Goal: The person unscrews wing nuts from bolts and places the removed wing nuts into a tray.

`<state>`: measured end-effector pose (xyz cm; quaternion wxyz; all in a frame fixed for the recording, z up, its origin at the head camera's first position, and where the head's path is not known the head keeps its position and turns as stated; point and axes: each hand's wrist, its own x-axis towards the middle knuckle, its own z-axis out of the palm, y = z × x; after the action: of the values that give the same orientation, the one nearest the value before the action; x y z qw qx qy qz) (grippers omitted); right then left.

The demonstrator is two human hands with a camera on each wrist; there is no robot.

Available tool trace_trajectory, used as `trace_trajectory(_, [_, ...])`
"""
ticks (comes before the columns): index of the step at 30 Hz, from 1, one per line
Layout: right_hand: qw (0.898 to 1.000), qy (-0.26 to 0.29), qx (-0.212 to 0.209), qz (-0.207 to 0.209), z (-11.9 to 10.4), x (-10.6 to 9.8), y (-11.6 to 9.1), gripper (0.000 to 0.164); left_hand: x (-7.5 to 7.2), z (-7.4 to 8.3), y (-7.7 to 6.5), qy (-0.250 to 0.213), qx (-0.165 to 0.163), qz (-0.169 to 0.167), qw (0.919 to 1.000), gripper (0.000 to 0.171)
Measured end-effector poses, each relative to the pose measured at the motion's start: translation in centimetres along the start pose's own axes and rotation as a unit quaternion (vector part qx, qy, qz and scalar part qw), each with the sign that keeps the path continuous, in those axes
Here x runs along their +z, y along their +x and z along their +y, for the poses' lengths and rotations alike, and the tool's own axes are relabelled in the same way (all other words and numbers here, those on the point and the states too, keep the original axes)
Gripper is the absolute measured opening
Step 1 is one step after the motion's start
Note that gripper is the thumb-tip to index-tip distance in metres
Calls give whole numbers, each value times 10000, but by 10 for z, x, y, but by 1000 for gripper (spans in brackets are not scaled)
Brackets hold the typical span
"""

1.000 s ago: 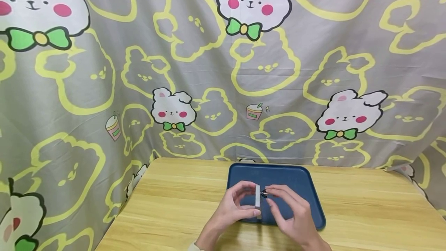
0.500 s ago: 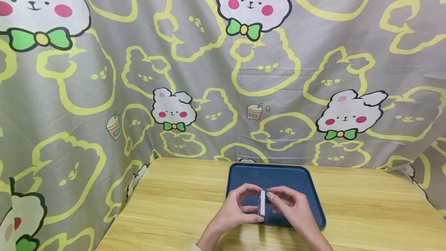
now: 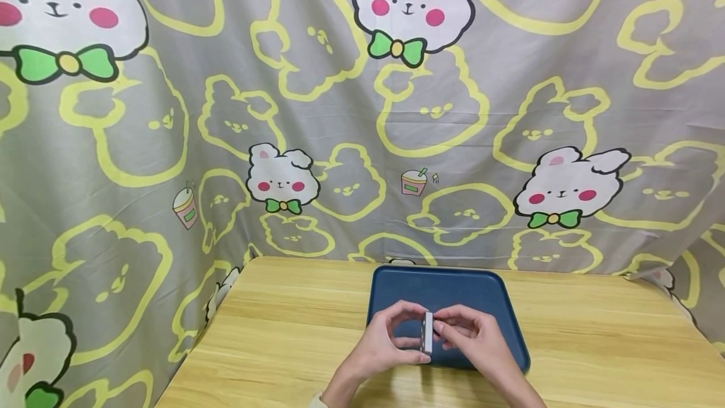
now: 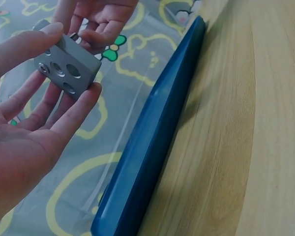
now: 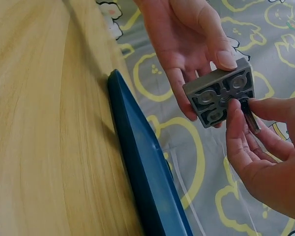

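My left hand (image 3: pixel 381 340) grips a square grey metal block (image 4: pixel 71 61) by its edges, thumb on one side and fingers on the opposite one. Several round holes run through the face turned to the left wrist camera. The other face (image 5: pixel 205 97), seen in the right wrist view, has rings set in dark recesses. Close against that face, my right hand (image 3: pixel 481 340) pinches a small threaded screw (image 5: pixel 253 122) with a black part between thumb and fingertips. The screw's threaded end points away from the block, and the fingertips hide part of it. Both hands are raised over a blue tray.
The dark blue tray (image 3: pixel 436 282) with a raised rim lies on the light wooden table (image 3: pixel 283 307). Behind and to the left of the table hangs a grey curtain (image 3: pixel 334 112) with rabbit prints.
Both hands and the block have shifted slightly right and lower. The right hand's fingers have changed their hold on the screw and come closer to the block's face.
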<state>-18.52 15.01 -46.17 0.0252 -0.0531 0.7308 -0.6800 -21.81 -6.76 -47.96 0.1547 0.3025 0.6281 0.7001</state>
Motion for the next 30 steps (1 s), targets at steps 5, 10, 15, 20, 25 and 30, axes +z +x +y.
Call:
trace_trajectory(5, [9993, -215, -282, 95, -2, 2, -2, 25, 0, -1, 0, -123, -100, 31, 9999, 55])
trace_trajectory(10, [9914, -738, -1006, 388, -1, 6, -5, 14, -1, -1, 0, -210, -165, 53, 9996, 53])
trace_trajectory(15, [9509, -1635, -2517, 761, 4, 10, -5, 29, -3, -1, -1, -382, -150, 16, 9992, 53])
trace_trajectory(20, [8890, -2170, -3947, 823, 8, 10, -2, 27, -6, 1, -1, -641, -227, -54, 9977, 54])
trace_trajectory(25, [8312, -2574, -4845, 906, 11, 10, 2, 21, -8, 1, -1, -674, -98, -110, 9976, 54])
trace_trajectory(30, [8096, -2520, -5198, 1043, 11, 11, 4, 30, -8, 0, -1, -712, 42, -152, 9973, 54])
